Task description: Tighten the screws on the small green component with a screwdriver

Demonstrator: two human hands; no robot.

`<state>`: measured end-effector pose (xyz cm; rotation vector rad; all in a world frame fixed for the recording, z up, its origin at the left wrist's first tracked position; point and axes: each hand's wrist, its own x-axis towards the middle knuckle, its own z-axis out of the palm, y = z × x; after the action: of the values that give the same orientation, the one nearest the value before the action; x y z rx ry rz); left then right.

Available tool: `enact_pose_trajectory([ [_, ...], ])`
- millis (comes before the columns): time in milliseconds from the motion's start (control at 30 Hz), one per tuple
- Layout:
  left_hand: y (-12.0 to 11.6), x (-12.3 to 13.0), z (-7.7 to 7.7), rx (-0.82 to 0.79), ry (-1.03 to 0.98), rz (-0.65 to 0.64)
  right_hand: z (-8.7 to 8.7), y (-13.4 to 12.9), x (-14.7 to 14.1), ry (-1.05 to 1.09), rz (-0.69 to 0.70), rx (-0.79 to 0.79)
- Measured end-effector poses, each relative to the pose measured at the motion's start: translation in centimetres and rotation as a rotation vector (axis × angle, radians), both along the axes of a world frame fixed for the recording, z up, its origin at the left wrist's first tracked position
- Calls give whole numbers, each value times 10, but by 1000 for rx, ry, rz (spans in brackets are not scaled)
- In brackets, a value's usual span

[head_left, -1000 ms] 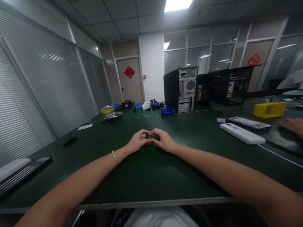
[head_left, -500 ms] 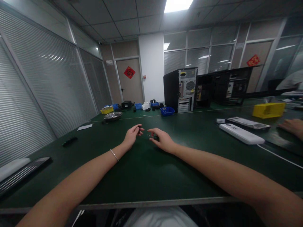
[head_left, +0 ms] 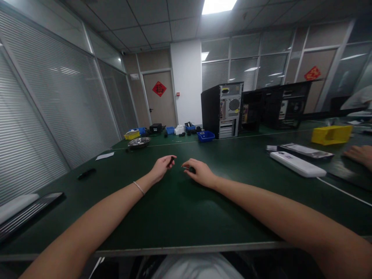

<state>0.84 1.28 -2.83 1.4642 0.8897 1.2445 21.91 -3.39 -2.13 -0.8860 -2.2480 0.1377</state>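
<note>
Hands have come apart. A second ago both were pressed together around one small dark piece at mid-worktop; now there's a clear gap between them, and we read that as the piece split in two, one part per hand.

Left hand (head_left: 161, 167): lifted slightly off the green worktop (head_left: 180, 209), thumb and forefinger pinched on a small black part (head_left: 172, 159) that pokes out past the fingertips.

Right hand (head_left: 200, 173): resting on the worktop, fingers curled over a small dark part (head_left: 192, 169), holding it down against the surface. Only an edge shows.

Look of the parts: both tiny, dark, roughly rounded. Too small to tell shape or detail. The greenish bit seen when the hands were joined isn't visible now.

Nearby: white device (head_left: 297, 164) well off to the right, a co-worker's hand (head_left: 359, 154) beyond it, yellow bin (head_left: 331, 134) further back, PC tower (head_left: 223, 110) at the far side.
</note>
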Motion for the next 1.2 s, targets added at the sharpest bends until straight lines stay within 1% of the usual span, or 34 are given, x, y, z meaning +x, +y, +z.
enact_pose_trajectory([
  [33, -5, 6, -2, -26, 37, -117, -1, 2, 0, 4, -19, -5],
  [67, -8, 11, -3, -43, 58, -190, -3, 4, 1, 9, -41, -12],
  [100, -11, 15, -4, -62, 57, -236, -4, 6, 1, 15, -65, -18],
  [200, -12, 19, -7, -119, -34, -276, -6, 10, 2, 40, -127, -37],
  [300, -8, 16, -8, -159, -111, -292, -5, 10, 3, 59, -141, -45],
  [433, -7, 14, -9, -163, -69, -338, -3, 7, 3, 77, -122, -43],
  [600, -8, 15, -8, -130, -41, -361, -2, 7, 2, 87, -110, -54],
  [733, -9, 14, -7, -76, 42, -375, -4, 9, 2, 72, -130, -44],
  [967, -17, 15, 0, 101, 270, -313, -7, 12, 1, 44, -146, -19],
  [1067, -17, 16, 0, 142, 307, -277, -8, 12, 1, 27, -138, -18],
  [1200, -15, 17, -3, 135, 308, -281, -6, 10, 1, 7, -128, -14],
])
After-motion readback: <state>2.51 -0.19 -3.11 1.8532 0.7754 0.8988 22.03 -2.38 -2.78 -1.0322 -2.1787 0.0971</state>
